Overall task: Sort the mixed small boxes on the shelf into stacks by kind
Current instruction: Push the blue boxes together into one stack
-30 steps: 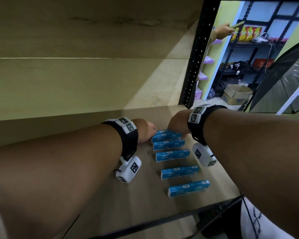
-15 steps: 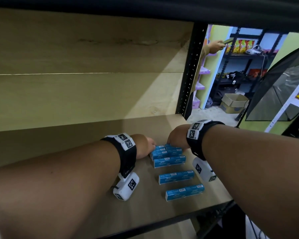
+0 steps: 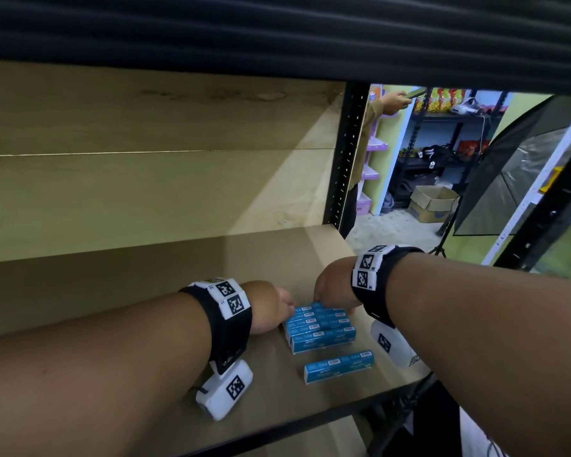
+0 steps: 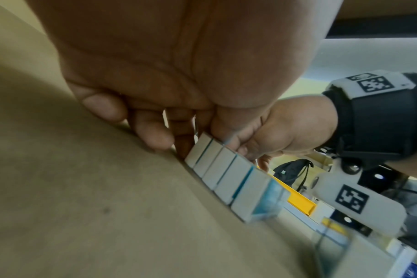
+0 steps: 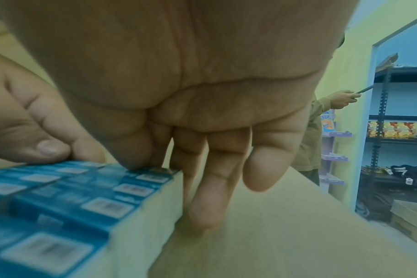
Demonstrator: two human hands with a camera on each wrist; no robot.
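Observation:
Several identical blue boxes [image 3: 320, 326] lie side by side in a tight row on the wooden shelf [image 3: 271, 400]. One more blue box [image 3: 339, 366] lies apart, nearer the front edge. My left hand [image 3: 271, 306] is at the row's far left end, its fingers [image 4: 155, 135] reaching down behind the farthest box and its thumb on top. My right hand [image 3: 333, 291] is at the far right end, where its straight fingers [image 5: 210, 197] stand behind the last box [image 5: 141, 180] and its thumb presses the top. White box ends [image 4: 226, 175] show in the left wrist view.
A dark upper shelf [image 3: 277, 37] hangs low overhead. The black perforated upright [image 3: 346, 153] stands at the back right corner. Wooden panels close the back and left. Beyond the rack are another person's hand [image 3: 393, 102], a cardboard carton [image 3: 432, 202] and a lighting umbrella [image 3: 508, 179].
The spread-out boxes have been drawn toward me into one tight row, leaving only the nearest box apart. Both hands came closer with them, and my head has dropped lower.

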